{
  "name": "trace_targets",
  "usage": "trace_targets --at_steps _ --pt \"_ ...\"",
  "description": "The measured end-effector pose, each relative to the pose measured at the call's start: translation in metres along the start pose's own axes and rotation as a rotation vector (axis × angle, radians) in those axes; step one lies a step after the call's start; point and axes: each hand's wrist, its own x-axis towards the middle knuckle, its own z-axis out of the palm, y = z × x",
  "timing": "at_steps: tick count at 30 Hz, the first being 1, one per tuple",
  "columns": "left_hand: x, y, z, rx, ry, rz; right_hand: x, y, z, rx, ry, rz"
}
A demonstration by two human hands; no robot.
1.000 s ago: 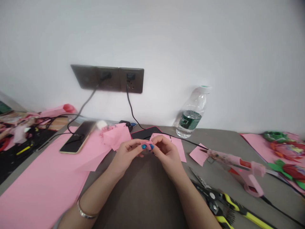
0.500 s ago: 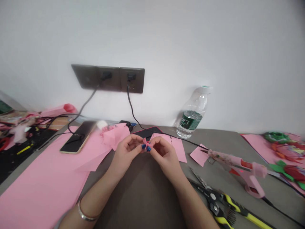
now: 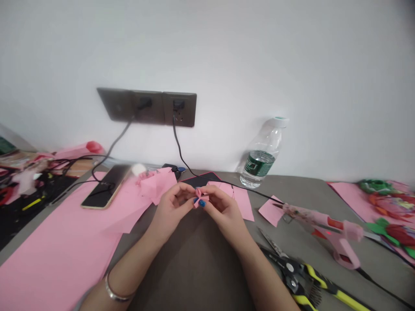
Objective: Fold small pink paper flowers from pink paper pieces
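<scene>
My left hand and my right hand meet above the middle of the grey table. Between their fingertips both pinch a small folded piece of pink paper. My thumbnails are painted blue. A silver bracelet circles my left wrist. Most of the small paper is hidden by my fingers.
Large pink sheets and a phone lie to the left. A pink glue gun, yellow-handled pliers and a water bottle are on the right. Wall sockets with cables sit behind. Coloured paper flowers are far right.
My hands have drawn a little closer together and risen slightly, and the small pink piece now shows between the fingertips. Nothing else has moved.
</scene>
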Motion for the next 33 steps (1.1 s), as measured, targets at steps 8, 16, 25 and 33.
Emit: trace_targets --at_steps 8,16,25,33 --pt "0.0 -0.0016 -0.0006 -0.042 0.01 0.005 0.001 0.0028 -0.0006 0.004 0.032 -0.029" --pt "-0.0001 0.0005 -0.001 -0.013 -0.025 0.041 0.0016 0.0019 -0.0015 0.002 0.054 0.004" --pt "-0.0017 0.0001 -0.0002 -0.032 0.006 -0.005 0.0017 -0.0027 -0.0008 0.01 0.086 -0.006" --pt "-0.0012 -0.0007 -0.0013 0.01 -0.015 0.014 0.0014 -0.0044 -0.0003 0.042 0.065 0.031"
